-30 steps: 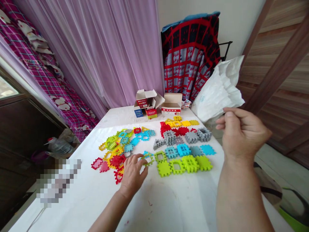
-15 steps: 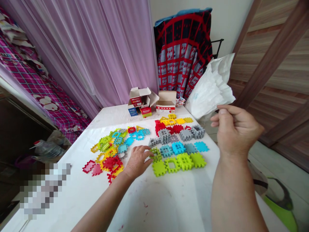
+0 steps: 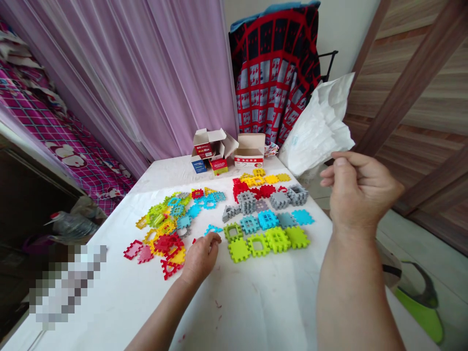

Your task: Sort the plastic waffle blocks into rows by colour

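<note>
My left hand (image 3: 200,256) rests on the white table (image 3: 256,307) with fingers curled, beside a loose heap of red, yellow, green and blue interlocking tiles (image 3: 166,224). A blue tile (image 3: 212,228) lies just past its fingertips. What the curled fingers hold, if anything, is hidden. To the right lie tidy rows of tiles: green ones (image 3: 268,240) nearest, then blue (image 3: 268,219), grey (image 3: 278,199), red and yellow (image 3: 263,179). My right hand (image 3: 360,190) is raised over the table's right edge, pinching a crumpled white plastic bag (image 3: 318,131).
Open small cardboard boxes (image 3: 226,153) stand at the table's far end before a purple curtain (image 3: 146,73). A red and black checked cloth (image 3: 276,68) hangs behind. A plastic bottle (image 3: 71,224) lies left of the table. A green object (image 3: 420,302) sits on the floor at right.
My left hand pulled back from the green tile row toward me and curled its fingers. The right hand stays raised with the bag.
</note>
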`<action>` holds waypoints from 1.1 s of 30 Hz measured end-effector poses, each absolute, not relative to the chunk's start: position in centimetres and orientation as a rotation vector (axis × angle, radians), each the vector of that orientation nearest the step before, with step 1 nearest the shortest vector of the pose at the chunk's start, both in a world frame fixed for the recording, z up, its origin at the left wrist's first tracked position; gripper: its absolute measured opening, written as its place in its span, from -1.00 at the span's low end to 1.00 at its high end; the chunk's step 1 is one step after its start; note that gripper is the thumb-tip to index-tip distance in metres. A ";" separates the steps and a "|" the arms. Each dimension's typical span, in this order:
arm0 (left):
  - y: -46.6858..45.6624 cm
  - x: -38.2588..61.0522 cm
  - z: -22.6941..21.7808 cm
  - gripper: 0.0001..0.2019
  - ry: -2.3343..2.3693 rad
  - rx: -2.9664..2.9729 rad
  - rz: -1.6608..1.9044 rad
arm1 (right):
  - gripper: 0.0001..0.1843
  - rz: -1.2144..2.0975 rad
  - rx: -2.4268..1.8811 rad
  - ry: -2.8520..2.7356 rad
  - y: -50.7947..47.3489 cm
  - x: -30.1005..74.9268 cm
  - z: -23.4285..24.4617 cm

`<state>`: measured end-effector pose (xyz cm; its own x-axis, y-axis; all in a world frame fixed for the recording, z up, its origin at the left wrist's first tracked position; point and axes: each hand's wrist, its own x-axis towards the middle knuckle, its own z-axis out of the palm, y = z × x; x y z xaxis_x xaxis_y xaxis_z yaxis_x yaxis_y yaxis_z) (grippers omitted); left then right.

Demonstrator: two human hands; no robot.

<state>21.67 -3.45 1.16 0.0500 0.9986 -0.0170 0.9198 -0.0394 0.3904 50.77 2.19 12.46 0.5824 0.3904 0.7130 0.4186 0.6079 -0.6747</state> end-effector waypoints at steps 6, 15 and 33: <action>-3.2 22.3 0.7 -0.75 1.923 2.056 0.364 | -0.79 -0.008 -0.957 -1.002 2.1 50.6 12.5; -2.6 22.5 0.5 -0.73 1.915 2.078 0.354 | -0.79 -0.014 -0.958 -1.000 2.1 50.7 12.5; -1.1 18.7 1.4 -0.70 2.098 2.295 0.076 | -0.77 -0.037 -0.997 -1.026 2.2 50.6 12.5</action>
